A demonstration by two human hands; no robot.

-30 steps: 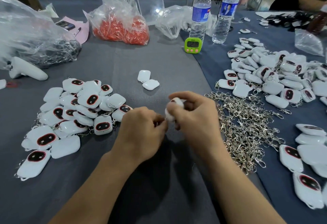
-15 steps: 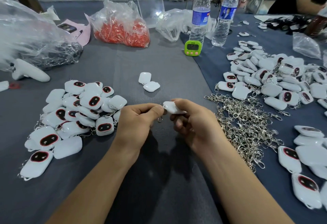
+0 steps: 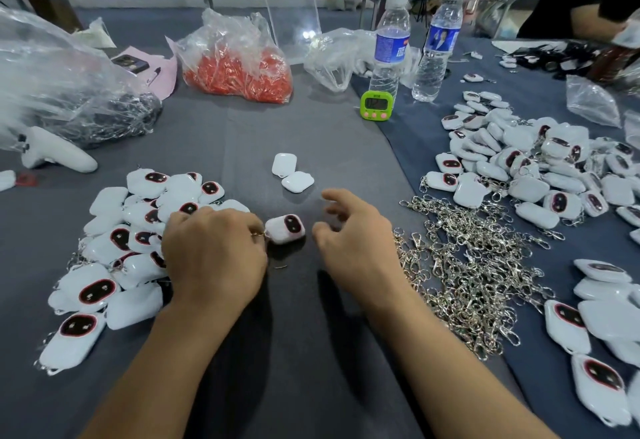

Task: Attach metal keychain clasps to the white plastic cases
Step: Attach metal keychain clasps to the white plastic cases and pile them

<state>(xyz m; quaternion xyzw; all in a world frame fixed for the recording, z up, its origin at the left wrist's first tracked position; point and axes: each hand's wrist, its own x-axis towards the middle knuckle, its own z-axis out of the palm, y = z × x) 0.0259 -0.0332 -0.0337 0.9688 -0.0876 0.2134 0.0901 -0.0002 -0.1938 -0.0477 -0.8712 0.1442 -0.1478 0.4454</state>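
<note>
A white plastic case (image 3: 285,229) with a dark oval face lies on the grey cloth between my hands. My left hand (image 3: 214,255) has its fingers curled and pinches the small metal clasp (image 3: 258,233) at the case's left edge. My right hand (image 3: 353,241) hovers just right of the case, fingers loosely spread, holding nothing. A heap of loose metal clasps (image 3: 467,265) lies right of my right hand. Cases with clasps are piled at my left (image 3: 93,291). Two plain white cases (image 3: 292,173) lie ahead.
More white cases spread at the right (image 3: 519,168) and near right (image 3: 602,317). Behind stand two water bottles (image 3: 389,50), a green timer (image 3: 376,105), a bag of orange parts (image 3: 239,68), a clear bag (image 3: 69,92) and a white controller (image 3: 59,154). Another person's arm (image 3: 595,23) shows far right.
My right hand has let go of the case and opened, moving right. The case has come down to the cloth, and my left hand has shifted left toward the pile.
</note>
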